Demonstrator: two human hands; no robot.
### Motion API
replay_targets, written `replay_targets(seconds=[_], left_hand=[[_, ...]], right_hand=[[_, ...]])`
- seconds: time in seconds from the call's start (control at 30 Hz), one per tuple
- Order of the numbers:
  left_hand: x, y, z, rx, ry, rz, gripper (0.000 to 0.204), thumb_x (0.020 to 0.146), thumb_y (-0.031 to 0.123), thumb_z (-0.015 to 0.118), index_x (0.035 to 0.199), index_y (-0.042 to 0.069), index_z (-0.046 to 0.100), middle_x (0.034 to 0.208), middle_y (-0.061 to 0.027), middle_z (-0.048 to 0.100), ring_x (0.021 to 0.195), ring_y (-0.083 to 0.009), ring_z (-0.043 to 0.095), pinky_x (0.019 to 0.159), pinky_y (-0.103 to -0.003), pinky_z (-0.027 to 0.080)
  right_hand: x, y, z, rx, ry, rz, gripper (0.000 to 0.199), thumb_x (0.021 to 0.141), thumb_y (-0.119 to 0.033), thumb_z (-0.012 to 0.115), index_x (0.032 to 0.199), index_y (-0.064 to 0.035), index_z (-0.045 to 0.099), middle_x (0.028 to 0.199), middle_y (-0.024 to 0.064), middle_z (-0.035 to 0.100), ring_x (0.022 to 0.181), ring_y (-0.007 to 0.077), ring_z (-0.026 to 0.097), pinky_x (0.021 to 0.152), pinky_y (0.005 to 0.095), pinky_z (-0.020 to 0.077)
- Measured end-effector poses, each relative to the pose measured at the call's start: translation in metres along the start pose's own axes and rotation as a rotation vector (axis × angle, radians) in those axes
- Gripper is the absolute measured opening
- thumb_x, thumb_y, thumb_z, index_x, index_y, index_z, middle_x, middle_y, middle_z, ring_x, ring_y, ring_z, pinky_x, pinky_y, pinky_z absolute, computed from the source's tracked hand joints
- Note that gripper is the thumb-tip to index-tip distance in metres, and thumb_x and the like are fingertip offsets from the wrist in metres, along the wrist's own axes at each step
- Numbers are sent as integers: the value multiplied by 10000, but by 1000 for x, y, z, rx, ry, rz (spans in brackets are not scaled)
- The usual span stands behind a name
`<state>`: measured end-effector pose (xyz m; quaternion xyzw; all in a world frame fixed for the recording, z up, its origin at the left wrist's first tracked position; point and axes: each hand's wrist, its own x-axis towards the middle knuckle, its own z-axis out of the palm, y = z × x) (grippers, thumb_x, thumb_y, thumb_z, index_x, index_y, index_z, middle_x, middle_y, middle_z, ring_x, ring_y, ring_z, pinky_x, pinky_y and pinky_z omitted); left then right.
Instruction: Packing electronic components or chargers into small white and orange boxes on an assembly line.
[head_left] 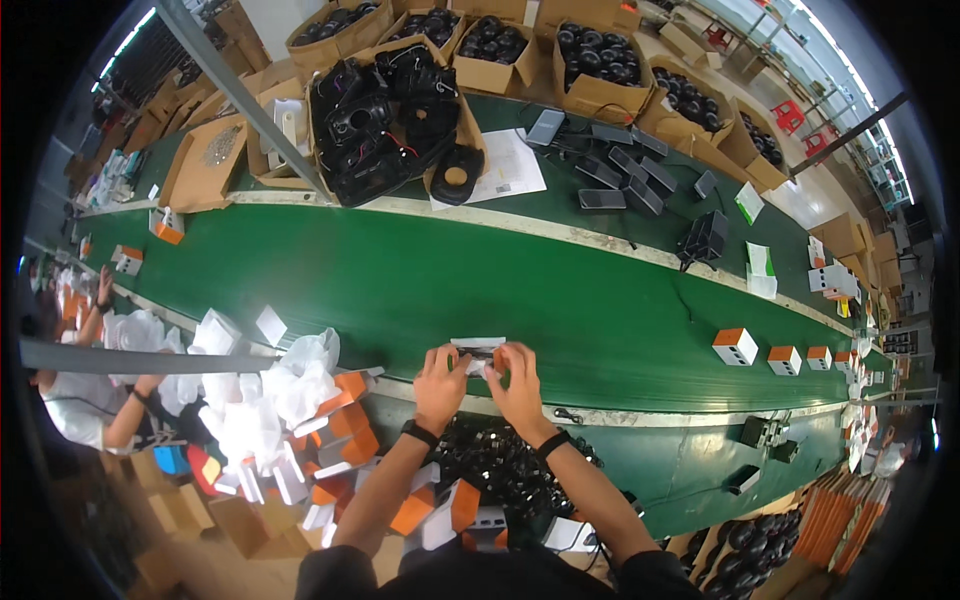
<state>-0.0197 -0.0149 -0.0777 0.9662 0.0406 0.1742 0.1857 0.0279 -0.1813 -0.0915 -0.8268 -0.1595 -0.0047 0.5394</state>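
Both my hands are over the near edge of the green conveyor belt, a dark band round each wrist. Between them is a small white piece [478, 342] with a dark strip across it, partly hidden by fingers; its kind is unclear. My left hand [438, 388] grips its left side with bent fingers. From the right side, my right hand [516, 384] closes on it with thumb and fingers curled. Below my wrists lies a heap of small shiny black parts [500, 465]. Orange-and-white boxes [352, 440] are piled by my left forearm.
Orange-and-white boxes [735, 347] stand along the green belt [400, 270] at right. White plastic bags [300, 380] lie left, near a co-worker's arm [125, 420]. Across the belt are black speaker housings [365, 130] and dark rectangular devices [630, 170]. A grey pole [235, 90] slants at upper left.
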Motion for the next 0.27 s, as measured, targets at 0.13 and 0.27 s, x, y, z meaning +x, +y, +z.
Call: replay_targets(seconds=[0.13, 0.27], left_hand=[[-5, -2, 23, -38, 79, -71, 351, 783, 18, 823, 1095, 172, 777, 1087, -33, 666, 1003, -292, 706, 709, -432, 608], [2, 1, 28, -180, 0, 31, 324, 800, 29, 836, 1083, 157, 745, 1103, -50, 681, 1029, -316, 711, 754, -444, 618]], right_hand=[[-10, -1, -9, -184, -49, -244, 311, 866, -57, 864, 1155, -16, 758, 1314, 133, 667, 1201, 360, 694, 988, 435, 612], [-23, 38, -15, -198, -132, -175, 305, 861, -99, 877, 1152, -63, 796, 1342, 109, 681, 1301, 331, 656, 988, 409, 625]])
